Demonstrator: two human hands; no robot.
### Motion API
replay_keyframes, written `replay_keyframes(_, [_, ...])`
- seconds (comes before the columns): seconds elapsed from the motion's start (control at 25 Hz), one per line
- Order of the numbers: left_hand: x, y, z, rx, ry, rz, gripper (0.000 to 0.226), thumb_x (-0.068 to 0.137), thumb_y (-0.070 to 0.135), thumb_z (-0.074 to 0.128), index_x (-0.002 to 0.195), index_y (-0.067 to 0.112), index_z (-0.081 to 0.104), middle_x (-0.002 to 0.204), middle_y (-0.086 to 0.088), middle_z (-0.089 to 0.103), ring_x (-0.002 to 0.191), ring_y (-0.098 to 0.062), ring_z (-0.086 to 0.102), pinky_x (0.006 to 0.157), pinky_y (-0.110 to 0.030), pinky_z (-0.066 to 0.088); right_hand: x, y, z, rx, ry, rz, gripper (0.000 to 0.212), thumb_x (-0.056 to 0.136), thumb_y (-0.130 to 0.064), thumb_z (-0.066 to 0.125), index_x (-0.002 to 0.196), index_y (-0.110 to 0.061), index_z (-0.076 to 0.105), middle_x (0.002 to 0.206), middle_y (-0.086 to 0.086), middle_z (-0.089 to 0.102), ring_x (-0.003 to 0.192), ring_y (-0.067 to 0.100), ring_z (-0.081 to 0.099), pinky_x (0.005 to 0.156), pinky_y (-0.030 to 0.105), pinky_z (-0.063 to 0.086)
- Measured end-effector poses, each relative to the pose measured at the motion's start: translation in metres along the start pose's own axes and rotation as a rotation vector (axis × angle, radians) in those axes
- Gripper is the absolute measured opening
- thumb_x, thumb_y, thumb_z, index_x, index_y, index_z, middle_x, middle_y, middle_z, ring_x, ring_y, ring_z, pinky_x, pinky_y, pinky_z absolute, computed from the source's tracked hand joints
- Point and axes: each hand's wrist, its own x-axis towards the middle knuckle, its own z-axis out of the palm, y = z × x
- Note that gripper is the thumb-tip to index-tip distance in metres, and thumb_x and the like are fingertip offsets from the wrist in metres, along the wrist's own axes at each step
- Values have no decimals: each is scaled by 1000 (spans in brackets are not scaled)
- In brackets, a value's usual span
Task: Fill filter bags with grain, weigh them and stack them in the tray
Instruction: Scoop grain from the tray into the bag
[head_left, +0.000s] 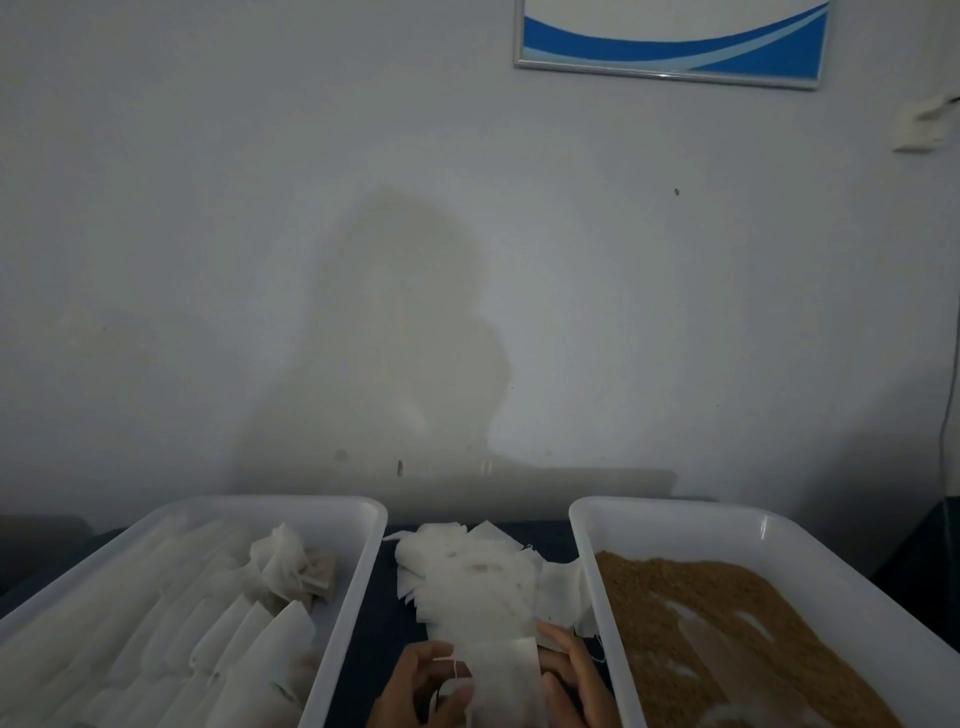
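Note:
Between two white trays lies a loose pile of empty filter bags (467, 577) on the dark table. My left hand (421, 686) and my right hand (569, 675) both grip one white filter bag (506, 675) at the bottom of the view, left fingers at its string edge, right fingers along its right side. The left tray (358, 597) holds rows of filled bags (223, 644) and a crumpled bag (291, 571) near its back. The right tray (587, 571) holds brown grain (691, 639), spread thin with bare patches.
A pale wall rises straight behind the table, with my shadow on it. A framed blue-and-white picture (672, 39) hangs at the upper right. A dark cable (943, 431) runs down the right edge. Neither a scale nor a scoop can be seen.

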Motion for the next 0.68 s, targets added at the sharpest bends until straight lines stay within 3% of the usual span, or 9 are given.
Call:
replay_keyframes(0.12, [6, -5, -1, -9, 76, 7, 30, 78, 4, 75, 101, 9, 57, 85, -2, 75, 84, -15, 70, 84, -35, 55, 3, 2, -2, 39, 27, 36, 33, 97, -5, 48, 121, -27, 46, 121, -7, 58, 114, 3, 51, 93, 6, 35])
replay_keyframes(0.24, [8, -9, -5, -35, 185, 44, 26, 75, -2, 74, 94, 9, 60, 83, -2, 74, 86, -18, 69, 82, -34, 52, 1, 3, -6, 24, 44, -4, 37, 96, -8, 50, 124, -29, 40, 127, -10, 52, 118, -4, 42, 97, 1, 27])
replay_keyframes(0.36, [4, -8, -8, -19, 233, 104, 21, 79, 0, 72, 94, 13, 62, 83, 1, 74, 86, -14, 67, 82, -28, 50, -2, 7, -11, -93, 97, -99, 38, 97, -18, 51, 127, -35, 37, 131, -16, 51, 120, -7, 43, 110, 15, 26])
replay_keyframes(0.48, [0, -7, -9, 29, 263, 159, 16, 84, 5, 68, 94, 16, 61, 87, 0, 71, 86, -14, 65, 80, -26, 49, -5, 11, -14, -144, 118, -140, 37, 96, -27, 50, 126, -44, 37, 132, -19, 52, 124, -4, 46, 113, 31, 33])
replay_keyframes(0.68, [-8, -13, -12, 69, 310, 174, 11, 87, 13, 66, 93, 21, 61, 89, 4, 66, 87, -7, 62, 74, -19, 47, -14, 17, -13, -67, 125, -143, 42, 91, -43, 45, 132, -41, 42, 131, -22, 54, 124, -6, 45, 113, 39, 33])
